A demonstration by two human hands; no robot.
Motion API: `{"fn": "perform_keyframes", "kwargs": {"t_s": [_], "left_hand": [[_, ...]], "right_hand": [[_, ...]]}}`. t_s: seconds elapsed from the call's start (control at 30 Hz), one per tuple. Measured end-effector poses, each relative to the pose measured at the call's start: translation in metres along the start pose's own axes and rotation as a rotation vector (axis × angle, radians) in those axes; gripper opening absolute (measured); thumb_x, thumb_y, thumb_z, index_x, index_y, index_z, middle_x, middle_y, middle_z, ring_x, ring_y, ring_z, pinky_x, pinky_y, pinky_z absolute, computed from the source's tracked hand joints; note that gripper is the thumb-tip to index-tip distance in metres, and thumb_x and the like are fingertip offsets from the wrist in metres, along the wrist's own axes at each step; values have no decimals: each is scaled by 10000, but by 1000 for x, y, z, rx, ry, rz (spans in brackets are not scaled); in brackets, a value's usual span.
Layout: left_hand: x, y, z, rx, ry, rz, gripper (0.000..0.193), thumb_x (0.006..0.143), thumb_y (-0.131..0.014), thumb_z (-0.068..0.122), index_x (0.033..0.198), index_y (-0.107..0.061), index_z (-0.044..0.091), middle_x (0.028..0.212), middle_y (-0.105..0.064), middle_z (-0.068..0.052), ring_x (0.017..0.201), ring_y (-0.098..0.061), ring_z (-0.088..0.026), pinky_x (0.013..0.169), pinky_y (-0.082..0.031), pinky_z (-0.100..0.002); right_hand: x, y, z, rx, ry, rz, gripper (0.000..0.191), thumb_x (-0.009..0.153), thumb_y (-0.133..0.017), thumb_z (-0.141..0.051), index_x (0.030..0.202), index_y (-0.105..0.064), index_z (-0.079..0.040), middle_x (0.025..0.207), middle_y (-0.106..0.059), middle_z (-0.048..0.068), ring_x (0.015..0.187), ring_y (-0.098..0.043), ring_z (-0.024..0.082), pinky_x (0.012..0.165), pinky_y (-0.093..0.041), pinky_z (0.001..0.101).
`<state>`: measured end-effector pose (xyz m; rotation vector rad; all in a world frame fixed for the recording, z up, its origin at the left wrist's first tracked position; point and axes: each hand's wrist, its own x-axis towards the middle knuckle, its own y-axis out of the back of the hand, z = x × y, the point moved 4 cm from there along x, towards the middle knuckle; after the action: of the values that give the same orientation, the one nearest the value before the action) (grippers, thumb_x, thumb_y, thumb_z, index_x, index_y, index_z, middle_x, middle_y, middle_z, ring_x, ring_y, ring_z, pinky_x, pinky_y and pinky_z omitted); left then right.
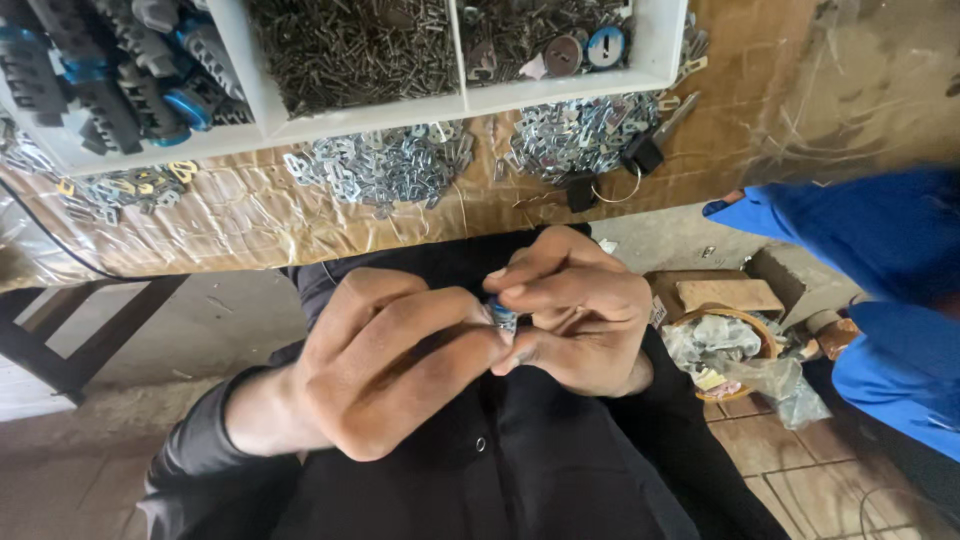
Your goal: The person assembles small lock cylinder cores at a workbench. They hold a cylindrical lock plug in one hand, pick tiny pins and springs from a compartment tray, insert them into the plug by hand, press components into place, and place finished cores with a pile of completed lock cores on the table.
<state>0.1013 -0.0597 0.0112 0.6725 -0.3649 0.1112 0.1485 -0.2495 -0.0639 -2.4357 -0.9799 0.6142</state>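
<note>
Both my hands meet close to my chest over my black shirt. My left hand (pixel 385 365) and my right hand (pixel 575 310) pinch a small blue and silver part (pixel 502 317) between their fingertips. Most of the part is hidden by the fingers. Above them runs a workbench covered in brown taped card (pixel 250 215), with heaps of small silver metal plates (pixel 385 165) lying on it.
A white divided tray (pixel 465 100) at the top holds dark screws (pixel 350 45), grey and blue plastic parts (pixel 110 75) and round lock pieces (pixel 585 48). Keys on a ring (pixel 640 160) lie on the bench. At right are a person's blue sleeve (pixel 880 290) and a basket of plastic waste (pixel 725 345).
</note>
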Motion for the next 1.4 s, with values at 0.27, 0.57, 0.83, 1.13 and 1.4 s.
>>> {"fn": "perform_keyframes", "kwargs": {"t_s": [0.27, 0.57, 0.83, 1.13, 1.4], "left_hand": [[-45, -9, -28, -848, 585, -132, 338, 855, -874, 58, 1142, -698, 86, 1041, -643, -27, 911, -634, -162, 772, -502, -241], [-27, -14, -14, -607, 619, -56, 315, 869, -853, 29, 1142, -697, 53, 1069, -710, -87, 936, -756, -160, 798, -607, -276], [-15, -18, -7, -476, 536, -59, 225, 869, -849, -15, 1039, -729, 69, 1030, -697, -67, 917, -733, -181, 767, -597, -293], [-6, -9, -12, -406, 341, -147, 207, 896, -815, -3, 1041, -671, 33, 1032, -634, -101, 948, -690, -273, 814, -567, -367], [-12, -6, -19, -531, 548, -135, 199, 848, -812, 14, 1001, -691, 54, 995, -647, -84, 862, -704, -195, 733, -575, -296]], "right_hand": [[16, -6, 2, -193, -47, -305, 318, 800, -898, -92, 1071, -785, 29, 1047, -701, 116, 846, -703, 173, 739, -552, 260], [0, 8, -4, -269, 84, -92, 410, 785, -922, -66, 1134, -732, 39, 1157, -679, 156, 969, -704, 191, 831, -577, 274], [-8, 15, -5, -93, 10, 1, 431, 827, -896, 49, 1211, -701, 69, 1243, -636, 186, 1081, -704, 201, 909, -643, 263], [-4, 8, -4, -228, 48, -21, 415, 855, -875, -38, 1210, -694, 78, 1226, -643, 191, 1047, -713, 192, 860, -627, 232], [11, 3, -7, -188, 154, -183, 424, 836, -888, -87, 1200, -710, 38, 1172, -659, 144, 968, -706, 204, 841, -586, 262]]}}
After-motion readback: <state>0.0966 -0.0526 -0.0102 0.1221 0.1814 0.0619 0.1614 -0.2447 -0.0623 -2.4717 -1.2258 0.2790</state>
